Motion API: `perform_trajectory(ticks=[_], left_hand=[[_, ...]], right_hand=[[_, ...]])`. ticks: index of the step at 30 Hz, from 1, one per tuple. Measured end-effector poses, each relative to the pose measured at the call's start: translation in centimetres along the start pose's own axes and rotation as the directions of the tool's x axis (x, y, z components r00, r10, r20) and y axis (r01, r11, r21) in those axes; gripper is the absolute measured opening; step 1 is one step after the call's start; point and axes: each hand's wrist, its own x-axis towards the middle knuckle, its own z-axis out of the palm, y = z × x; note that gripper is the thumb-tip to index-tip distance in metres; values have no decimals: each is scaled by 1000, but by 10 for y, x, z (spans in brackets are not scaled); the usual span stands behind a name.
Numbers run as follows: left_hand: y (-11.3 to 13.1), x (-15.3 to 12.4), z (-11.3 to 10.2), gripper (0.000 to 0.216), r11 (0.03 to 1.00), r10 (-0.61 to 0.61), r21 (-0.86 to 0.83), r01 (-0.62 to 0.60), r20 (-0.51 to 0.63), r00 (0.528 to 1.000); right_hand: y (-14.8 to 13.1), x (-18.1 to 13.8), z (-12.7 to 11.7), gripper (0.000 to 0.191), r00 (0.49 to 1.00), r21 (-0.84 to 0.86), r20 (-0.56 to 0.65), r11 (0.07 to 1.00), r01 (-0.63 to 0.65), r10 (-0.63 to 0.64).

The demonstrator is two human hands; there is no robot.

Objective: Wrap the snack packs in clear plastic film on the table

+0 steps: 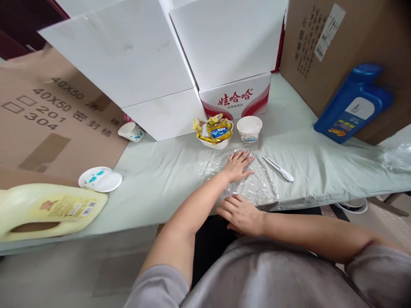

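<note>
A crinkled sheet of clear plastic film (257, 186) lies on the cloth at the table's front. My left hand (239, 166) rests flat on it, palm down, fingers spread. Closer to me, my right hand (242, 214) lies over the film's near edge at the table's rim, its fingers stretched to the left and its thumb lower down, partly hidden. To the right of the film is a white utility knife (278, 168). Just beyond my left hand stand a white dish (214, 144) of yellow-wrapped snacks (218, 130) and a paper cup (249, 129).
White boxes (231, 42) are stacked at the back. Cardboard boxes stand left (61, 115) and right (321, 64). A blue bottle (355, 105) is at right, a yellow jug (54, 211) at left, near two paper cups (131, 131) (99, 179). Pale green cloth (160, 179) covers the table.
</note>
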Motion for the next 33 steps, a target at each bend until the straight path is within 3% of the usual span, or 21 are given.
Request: perform_trajectory(ticks=[2, 4, 6, 7, 10, 11, 13, 16, 20, 24, 27, 30, 33], left_hand=[[0, -1, 3, 61, 1000, 7, 3, -7, -22, 1000], [-1, -2, 5, 61, 1000, 17, 0, -17, -31, 999], [-2, -3, 5, 61, 1000, 26, -6, -26, -32, 999], [-3, -3, 5, 61, 1000, 28, -9, -28, -32, 999], [-3, -3, 5, 61, 999, 33, -15, -34, -40, 999], [-3, -3, 5, 61, 999, 32, -13, -32, -44, 999], [-3, -3, 5, 61, 999, 32, -6, -32, -52, 998], [-2, -4, 6, 60, 999, 33, 7, -32, -62, 998], [-3, -4, 7, 61, 999, 36, -7, -36, -57, 998], [-5, -4, 8, 60, 998, 49, -42, -52, -64, 997], [-6, -6, 5, 62, 993, 72, -81, -87, -168, 983], [-9, -11, -4, 59, 978, 57, -170, -121, -338, 939], [-16, -18, -15, 45, 940, 81, -286, -185, -340, 937]], right_hand=[[-8, 15, 14, 53, 993, -9, 38, 994, -107, 108], [-16, 16, 28, 29, 988, -15, 107, 993, -115, 115], [-23, 5, 38, 14, 983, 13, 179, 999, 39, -41], [-26, -3, 41, 15, 968, 43, 194, 987, 155, -161], [-26, -19, 40, 21, 915, 81, 62, 916, 394, -399], [-23, -19, 38, 21, 918, 51, -4, 917, 396, -396], [-12, -12, 33, 24, 959, -45, -92, 963, 266, -269], [0, 1, 31, 23, 993, -125, -52, 987, 96, -103], [-12, -5, 35, 20, 961, 7, 30, 962, 274, -274], [-28, -25, 33, 23, 910, 137, -37, 900, 414, -413], [-19, -37, 22, 22, 897, 155, -119, 884, 441, -426], [8, -51, 5, 35, 936, 156, -165, 929, 336, -311], [42, -72, -8, 62, 988, 148, -90, 980, 136, -124]])
